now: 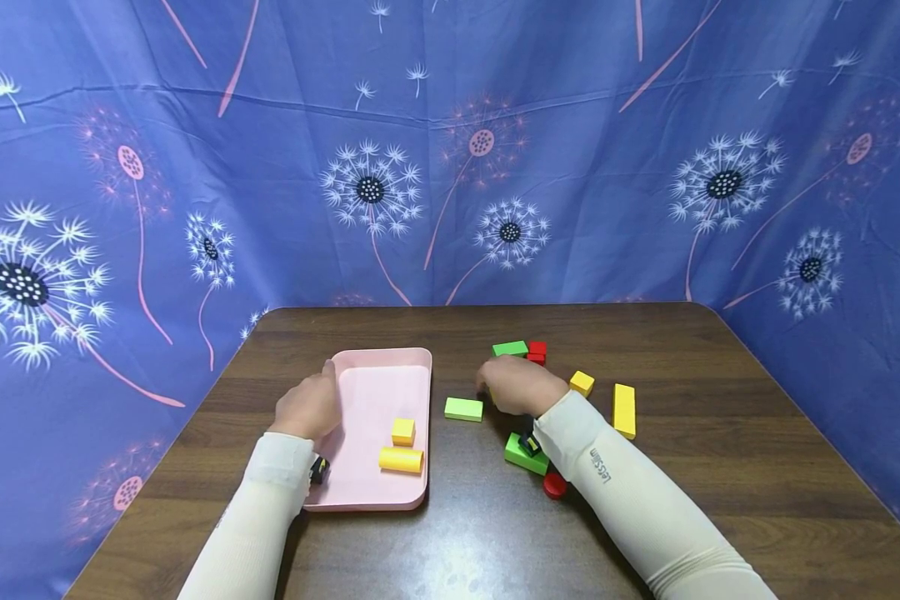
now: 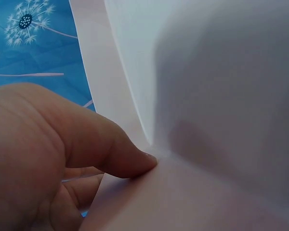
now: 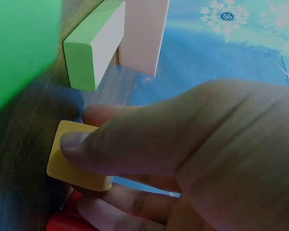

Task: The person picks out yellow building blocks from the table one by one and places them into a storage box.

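Pinching a yellow square-faced block [image 3: 74, 169] between thumb and fingers, the right hand [image 1: 523, 387] is holding it near a light-green rectangular block [image 1: 463, 409] on the wooden table [image 1: 735, 417], right of the pink tray [image 1: 375, 392], whose left wall the left hand [image 1: 310, 407] is clasping, thumb inside and fingers outside.

The tabletop [image 1: 720, 467] looked like smooth wood grain, glossy along its near part; the tray [image 1: 367, 387] seemed smooth plastic with a soft sheen; the backdrop [image 1: 292, 167] was creased cloth; the right sleeve [image 1: 645, 508] looked like stretchy fabric; the pinched yellow block [image 3: 82, 167] appeared smooth and matt
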`<control>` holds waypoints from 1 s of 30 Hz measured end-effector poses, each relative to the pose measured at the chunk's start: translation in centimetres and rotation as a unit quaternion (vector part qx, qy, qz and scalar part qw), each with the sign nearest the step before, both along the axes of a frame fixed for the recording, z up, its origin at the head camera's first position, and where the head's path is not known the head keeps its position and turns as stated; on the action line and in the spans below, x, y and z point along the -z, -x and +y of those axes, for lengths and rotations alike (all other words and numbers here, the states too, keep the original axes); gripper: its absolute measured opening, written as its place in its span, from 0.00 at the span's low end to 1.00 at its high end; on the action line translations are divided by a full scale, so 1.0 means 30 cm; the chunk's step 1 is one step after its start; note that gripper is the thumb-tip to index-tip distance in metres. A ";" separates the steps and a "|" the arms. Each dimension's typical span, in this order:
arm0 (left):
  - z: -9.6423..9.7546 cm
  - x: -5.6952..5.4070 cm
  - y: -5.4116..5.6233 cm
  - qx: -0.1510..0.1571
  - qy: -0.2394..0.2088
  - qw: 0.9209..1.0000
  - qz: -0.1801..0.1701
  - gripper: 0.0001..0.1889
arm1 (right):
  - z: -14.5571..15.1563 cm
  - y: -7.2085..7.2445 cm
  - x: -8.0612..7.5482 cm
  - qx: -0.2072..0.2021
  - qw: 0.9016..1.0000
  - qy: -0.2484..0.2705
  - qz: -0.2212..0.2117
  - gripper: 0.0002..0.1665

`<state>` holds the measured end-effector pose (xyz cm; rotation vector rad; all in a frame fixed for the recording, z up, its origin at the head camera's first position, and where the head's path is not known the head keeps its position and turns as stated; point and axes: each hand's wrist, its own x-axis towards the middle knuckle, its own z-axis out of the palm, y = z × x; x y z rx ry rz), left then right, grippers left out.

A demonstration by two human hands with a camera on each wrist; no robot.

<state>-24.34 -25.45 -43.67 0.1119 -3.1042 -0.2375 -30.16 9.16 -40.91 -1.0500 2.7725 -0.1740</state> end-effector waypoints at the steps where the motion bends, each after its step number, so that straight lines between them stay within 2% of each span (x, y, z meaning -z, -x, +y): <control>1: 0.000 -0.001 0.000 0.000 0.000 1.000 0.000 0.33 | 0.000 0.000 0.000 0.001 1.000 -0.001 0.001 0.24; 17: 0.003 -0.001 0.000 -0.006 -0.002 1.000 -0.007 0.33 | -0.002 -0.009 -0.011 -0.003 1.000 -0.006 0.004 0.25; 30: -0.002 0.001 0.004 -0.008 -0.002 1.000 -0.007 0.33 | -0.005 -0.007 -0.007 -0.024 0.999 -0.007 0.034 0.20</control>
